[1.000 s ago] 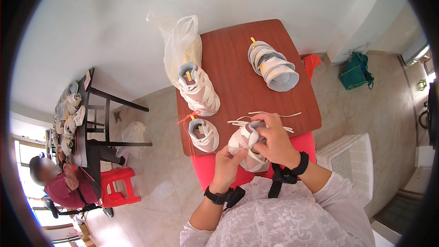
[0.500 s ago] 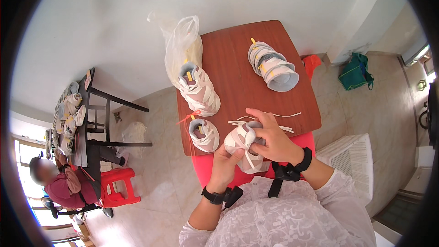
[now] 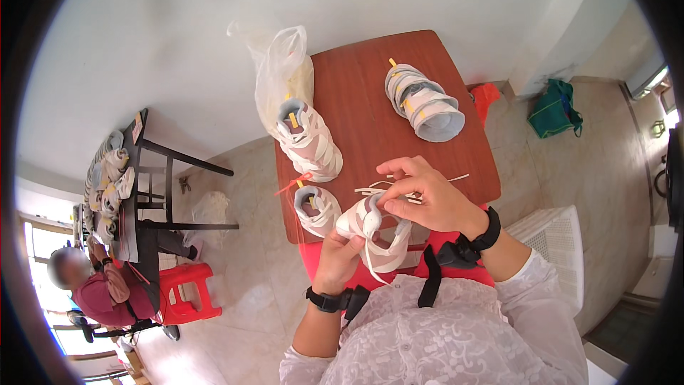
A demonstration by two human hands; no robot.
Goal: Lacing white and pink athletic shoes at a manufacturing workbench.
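Note:
At the table's near edge, my left hand [image 3: 338,260] grips the side of a white and pink shoe upper [image 3: 385,255], thumb on top. A white shoelace [image 3: 371,262] hangs down over the upper, and more lace lies on the table just beyond it. My right hand [image 3: 427,196] is at the upper's far rim. Its thumb and forefinger are pinched together there, while the other fingers are lifted. What sits between those fingertips is too small to make out. Left of the upper stand another laced shoe upper [image 3: 318,212] and a stack of laced uppers [image 3: 311,141] tied with red string.
On the brown table [image 3: 356,85] a row of nested pale uppers [image 3: 425,103] lies at the far right. A clear plastic bag [image 3: 285,64] slumps at the far left corner. A white plastic basket [image 3: 556,242] stands right of me. Further left, a person [image 3: 114,289] sits at a dark table.
My right hand has drawn its fingers out of the upper's opening and risen to the far rim. The upper has tilted and shifted slightly left in my left hand; a lace end now hangs loose.

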